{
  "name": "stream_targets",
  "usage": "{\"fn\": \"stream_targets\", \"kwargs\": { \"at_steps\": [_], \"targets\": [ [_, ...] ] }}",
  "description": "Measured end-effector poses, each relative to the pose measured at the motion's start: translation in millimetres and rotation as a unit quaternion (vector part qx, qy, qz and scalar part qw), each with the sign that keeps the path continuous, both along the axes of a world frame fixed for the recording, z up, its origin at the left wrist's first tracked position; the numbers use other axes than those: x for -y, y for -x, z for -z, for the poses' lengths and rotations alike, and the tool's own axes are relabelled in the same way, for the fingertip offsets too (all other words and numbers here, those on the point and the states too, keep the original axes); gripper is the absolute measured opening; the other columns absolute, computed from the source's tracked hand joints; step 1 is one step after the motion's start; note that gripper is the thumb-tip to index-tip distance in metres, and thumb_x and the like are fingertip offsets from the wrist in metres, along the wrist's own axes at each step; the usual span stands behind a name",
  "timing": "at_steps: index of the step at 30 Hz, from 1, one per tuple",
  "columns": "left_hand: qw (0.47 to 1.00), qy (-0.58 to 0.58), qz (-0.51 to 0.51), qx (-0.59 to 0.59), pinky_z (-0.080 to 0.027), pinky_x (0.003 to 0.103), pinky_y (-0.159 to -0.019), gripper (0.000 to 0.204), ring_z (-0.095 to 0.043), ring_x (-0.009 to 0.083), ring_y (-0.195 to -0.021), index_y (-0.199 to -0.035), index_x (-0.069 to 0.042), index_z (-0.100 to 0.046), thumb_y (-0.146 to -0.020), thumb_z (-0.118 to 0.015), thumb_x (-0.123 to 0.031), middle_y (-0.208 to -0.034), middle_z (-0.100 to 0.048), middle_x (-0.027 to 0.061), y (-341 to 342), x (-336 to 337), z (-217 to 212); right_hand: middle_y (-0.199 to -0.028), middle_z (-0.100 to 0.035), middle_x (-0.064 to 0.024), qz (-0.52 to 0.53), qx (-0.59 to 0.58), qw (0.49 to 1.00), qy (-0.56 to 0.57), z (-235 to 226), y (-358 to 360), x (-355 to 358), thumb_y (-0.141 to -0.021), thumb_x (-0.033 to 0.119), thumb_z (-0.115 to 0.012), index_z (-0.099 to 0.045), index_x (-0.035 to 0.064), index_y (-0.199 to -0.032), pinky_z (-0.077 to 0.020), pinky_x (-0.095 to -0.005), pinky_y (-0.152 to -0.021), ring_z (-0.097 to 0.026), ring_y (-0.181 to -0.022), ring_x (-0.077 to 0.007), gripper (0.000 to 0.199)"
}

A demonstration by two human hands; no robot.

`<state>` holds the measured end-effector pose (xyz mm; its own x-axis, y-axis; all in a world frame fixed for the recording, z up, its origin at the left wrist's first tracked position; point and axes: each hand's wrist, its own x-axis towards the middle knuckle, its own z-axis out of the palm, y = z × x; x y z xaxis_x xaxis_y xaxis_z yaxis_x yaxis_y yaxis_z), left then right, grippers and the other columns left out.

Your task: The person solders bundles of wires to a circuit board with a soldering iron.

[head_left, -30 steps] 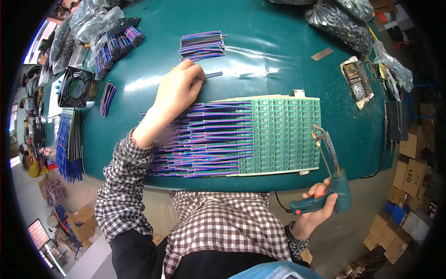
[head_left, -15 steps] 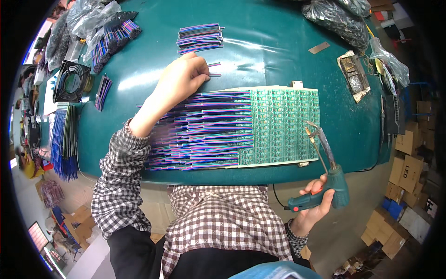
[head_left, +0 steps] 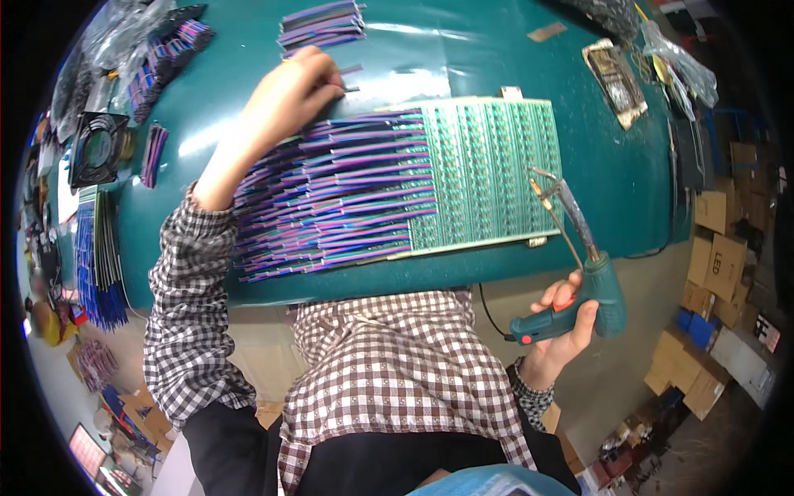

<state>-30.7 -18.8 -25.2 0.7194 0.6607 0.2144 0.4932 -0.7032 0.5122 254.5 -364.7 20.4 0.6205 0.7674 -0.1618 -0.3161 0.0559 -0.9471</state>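
My left hand (head_left: 289, 93) is closed on thin multicoloured wires (head_left: 352, 69), whose ends stick out past its fingertips. It hovers just beyond the far left part of a green circuit board panel (head_left: 492, 178). Rows of blue, pink and black wires (head_left: 331, 194) cover the panel's left side. In my right hand (head_left: 564, 326) is a dark green soldering gun (head_left: 608, 298), gripped by its handle. Its metal tip points up and left over the panel's right portion, beside a thin solder feed tube. Whether the tip touches the board I cannot tell.
A pile of cut wires (head_left: 322, 25) lies on the green table (head_left: 397, 289) at the far side. To the left are a black fan (head_left: 99, 149), wire bundles (head_left: 153, 155) and plastic bags. A worn soldering tray (head_left: 614, 83) sits at the far right. Cardboard boxes (head_left: 724, 264) stand beyond the right edge.
The whole view has shifted and tilted a little, so the table's things appear higher and further left. My left hand keeps its wires and my right hand keeps the soldering gun over the panel.
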Motion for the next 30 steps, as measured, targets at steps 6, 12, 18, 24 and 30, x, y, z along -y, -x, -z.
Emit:
{"fn": "stream_targets", "kwargs": {
  "at_steps": [6, 12, 18, 24, 30],
  "targets": [
    [0.990, -0.065, -0.049, 0.116, -0.053, 0.034, -0.066, 0.021, -0.065, 0.0258, -0.075, -0.102, -0.004, -0.065, -0.082, -0.066, 0.002, -0.084, -0.063, 0.0099, -20.9, 80.7, -58.8, -0.084, -0.058, -0.0087, 0.035, 0.012, 0.999, 0.032, -3.7, 6.0, 11.1, -0.096, 0.043, -0.060, -0.052, -0.0079, -0.120, -0.0619, -0.0338, -0.061, -0.062, -0.078, -0.0205, 0.057],
    [0.993, -0.052, 0.100, -0.036, -0.054, 0.033, -0.067, 0.033, -0.064, 0.0220, -0.085, -0.106, -0.001, -0.069, -0.074, -0.064, -0.007, -0.102, -0.063, 0.0079, -40.1, 166.0, -52.3, -0.088, -0.060, -0.0120, -0.004, 0.011, 0.999, 0.042, -5.7, 13.8, 15.7, -0.094, 0.040, -0.063, -0.051, -0.0090, -0.122, -0.0630, -0.0365, -0.065, -0.065, -0.082, -0.0255, 0.058],
    [0.990, -0.105, 0.097, 0.007, -0.055, 0.032, -0.071, 0.041, -0.063, 0.0237, -0.087, -0.108, 0.006, -0.066, -0.071, -0.063, -0.008, -0.101, -0.061, 0.0114, -47.8, 175.3, -35.7, -0.098, -0.063, -0.0171, -0.040, 0.061, 0.994, 0.076, -8.8, 20.3, 32.4, -0.092, 0.037, -0.066, -0.051, -0.0113, -0.125, -0.0634, -0.0389, -0.072, -0.069, -0.094, -0.0319, 0.061],
    [0.987, -0.140, 0.072, 0.018, -0.054, 0.031, -0.067, 0.037, -0.063, 0.0227, -0.083, -0.106, 0.005, -0.067, -0.071, -0.064, -0.007, -0.099, -0.061, 0.0117, -53.8, 181.4, -28.1, -0.100, -0.061, -0.0195, -0.090, 0.115, 0.987, 0.073, -16.3, 31.5, 35.7, -0.094, 0.035, -0.063, -0.048, -0.0124, -0.127, -0.0638, -0.0403, -0.073, -0.068, -0.094, -0.0336, 0.060],
    [0.988, -0.136, 0.065, 0.034, -0.054, 0.030, -0.067, 0.038, -0.064, 0.0222, -0.081, -0.105, 0.006, -0.068, -0.070, -0.064, -0.007, -0.097, -0.062, 0.0113, -52.4, 183.2, -26.0, -0.097, -0.061, -0.0179, -0.099, 0.127, 0.980, 0.120, -26.6, 41.4, 37.7, -0.091, 0.035, -0.068, -0.053, -0.0120, -0.121, -0.0628, -0.0397, -0.074, -0.067, -0.089, -0.0300, 0.058]
  ]
}}
